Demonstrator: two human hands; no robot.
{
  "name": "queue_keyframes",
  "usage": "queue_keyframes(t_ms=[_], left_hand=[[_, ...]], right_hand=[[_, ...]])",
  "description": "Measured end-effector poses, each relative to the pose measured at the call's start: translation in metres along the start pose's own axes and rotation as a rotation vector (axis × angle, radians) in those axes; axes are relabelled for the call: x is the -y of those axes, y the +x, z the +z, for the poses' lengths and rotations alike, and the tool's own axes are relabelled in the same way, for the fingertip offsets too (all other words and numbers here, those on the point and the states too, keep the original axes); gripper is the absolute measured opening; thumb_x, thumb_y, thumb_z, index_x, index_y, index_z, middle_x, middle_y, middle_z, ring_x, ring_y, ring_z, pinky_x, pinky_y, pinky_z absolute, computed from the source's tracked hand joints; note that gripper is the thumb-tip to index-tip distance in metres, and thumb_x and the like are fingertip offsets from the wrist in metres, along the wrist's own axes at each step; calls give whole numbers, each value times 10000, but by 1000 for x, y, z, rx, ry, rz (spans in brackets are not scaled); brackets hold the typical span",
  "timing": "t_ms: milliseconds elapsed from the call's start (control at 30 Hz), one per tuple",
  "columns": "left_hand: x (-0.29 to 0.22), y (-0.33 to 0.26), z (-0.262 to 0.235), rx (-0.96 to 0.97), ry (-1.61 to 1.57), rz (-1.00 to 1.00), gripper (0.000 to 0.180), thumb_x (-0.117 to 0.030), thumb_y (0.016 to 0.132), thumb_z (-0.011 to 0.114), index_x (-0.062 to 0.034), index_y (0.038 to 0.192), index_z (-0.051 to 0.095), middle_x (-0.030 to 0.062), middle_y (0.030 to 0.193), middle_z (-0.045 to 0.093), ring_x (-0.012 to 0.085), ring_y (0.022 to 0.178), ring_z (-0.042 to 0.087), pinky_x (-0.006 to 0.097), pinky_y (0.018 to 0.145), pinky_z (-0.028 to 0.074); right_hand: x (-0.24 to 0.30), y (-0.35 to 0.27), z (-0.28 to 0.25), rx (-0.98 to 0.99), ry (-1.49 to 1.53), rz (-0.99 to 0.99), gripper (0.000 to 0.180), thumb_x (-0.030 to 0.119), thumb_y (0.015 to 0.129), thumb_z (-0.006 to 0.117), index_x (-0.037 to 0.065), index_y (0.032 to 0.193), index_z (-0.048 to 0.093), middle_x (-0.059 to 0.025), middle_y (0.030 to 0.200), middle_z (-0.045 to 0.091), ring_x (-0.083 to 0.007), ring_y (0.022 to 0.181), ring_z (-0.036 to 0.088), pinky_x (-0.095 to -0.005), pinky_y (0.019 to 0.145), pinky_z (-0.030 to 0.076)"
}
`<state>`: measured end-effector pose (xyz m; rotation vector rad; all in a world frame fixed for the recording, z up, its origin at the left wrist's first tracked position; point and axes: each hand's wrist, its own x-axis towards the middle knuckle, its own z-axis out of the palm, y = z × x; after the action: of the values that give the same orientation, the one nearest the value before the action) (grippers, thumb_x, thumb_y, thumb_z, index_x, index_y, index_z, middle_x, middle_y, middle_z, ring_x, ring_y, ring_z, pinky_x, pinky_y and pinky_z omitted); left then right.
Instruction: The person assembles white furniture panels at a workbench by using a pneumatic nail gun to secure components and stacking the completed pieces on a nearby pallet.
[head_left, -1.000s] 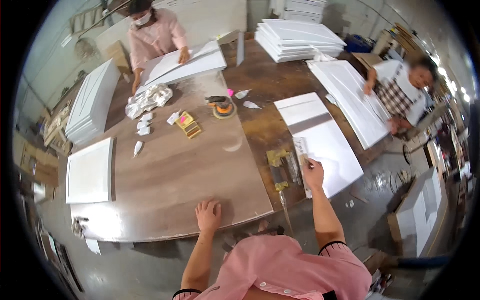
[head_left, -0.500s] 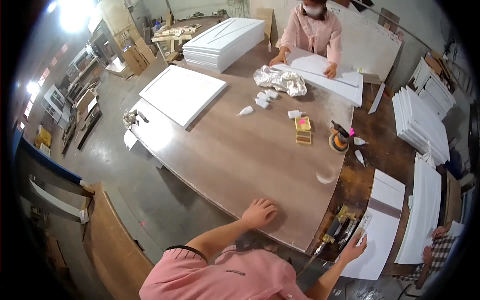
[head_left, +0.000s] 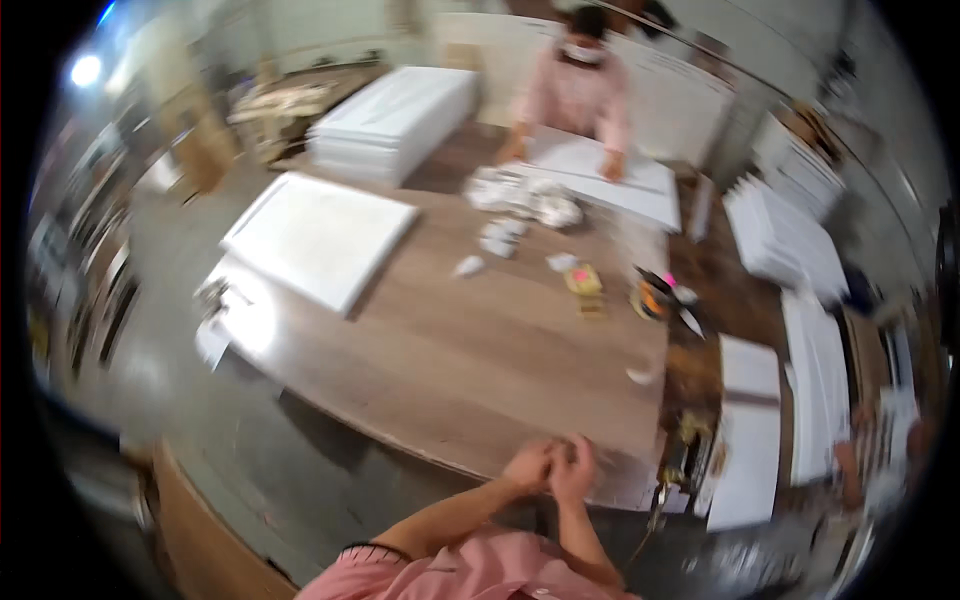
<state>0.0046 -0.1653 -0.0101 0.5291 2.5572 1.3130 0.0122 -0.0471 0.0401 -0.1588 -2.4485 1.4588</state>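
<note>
Far left of the hands lies a white panel [head_left: 318, 240]. The left hand [head_left: 527, 466] and right hand [head_left: 573, 470] meet above the table [head_left: 480, 370]; blur hides whether they hold anything. Just right, a swinging elbow could knock the yellow-taped tool [head_left: 688, 440] against the white board [head_left: 745, 460].

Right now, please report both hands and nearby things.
Left hand and right hand together at near edge of brown tabletop; grip unclear. White rectangular panel rightward, untouched. Blurred yellow-black object between.

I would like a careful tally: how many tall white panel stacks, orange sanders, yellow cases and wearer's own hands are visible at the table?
Tall white panel stacks: 2
Orange sander: 1
Yellow case: 1
Wearer's own hands: 2
Total: 6
</note>
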Motion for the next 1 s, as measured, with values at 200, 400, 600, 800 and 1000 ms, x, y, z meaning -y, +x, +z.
queue_keyframes(t_ms=[200, 400, 600, 800, 1000], left_hand=[[34, -75, -33, -229, 179, 50, 456, -217, 778, 754, -148, 1225, 694, 94, 1373, 614, 310, 1334, 528, 497, 1100, 420], [4, -128, -45, -287, 343, 18, 496, -228, 872, 714, -124, 1348, 621, 107, 1454, 580, 374, 1396, 478, 596, 1177, 286], [-12, -125, -40, -275, 310, -69, 503, -265, 913, 691, -125, 1386, 596, 126, 1539, 498, 403, 1465, 378, 645, 1192, 210], [3, -140, -41, -343, 367, -76, 505, -292, 918, 693, -150, 1393, 596, 78, 1531, 514, 339, 1462, 403, 604, 1196, 250], [15, -145, -59, -134, 416, 18, 628, -396, 988, 609, -208, 1555, 413, 49, 1639, 362, 290, 1539, 275, 520, 1251, 205]], right_hand=[[46, -19, 34, 249, 141, -180, 238, 197, 913, 703, 91, 1125, 735, -120, 1044, 714, -332, 1006, 655, -425, 936, 512], [19, -39, 21, 284, 109, -163, 215, 196, 942, 687, 72, 1114, 727, -156, 1150, 700, -344, 1091, 647, -434, 974, 501], [12, -44, -1, 319, 121, -50, 211, 175, 937, 677, 63, 1109, 724, -149, 1141, 702, -347, 1093, 648, -407, 963, 508], [27, -57, 11, 438, 183, -8, 216, 172, 939, 672, 45, 1107, 724, -150, 1089, 722, -338, 1032, 686, -391, 915, 533], [36, -89, 16, 314, 282, 147, 200, 134, 963, 683, 28, 1128, 721, -71, 952, 737, -103, 849, 669, -264, 760, 531]])
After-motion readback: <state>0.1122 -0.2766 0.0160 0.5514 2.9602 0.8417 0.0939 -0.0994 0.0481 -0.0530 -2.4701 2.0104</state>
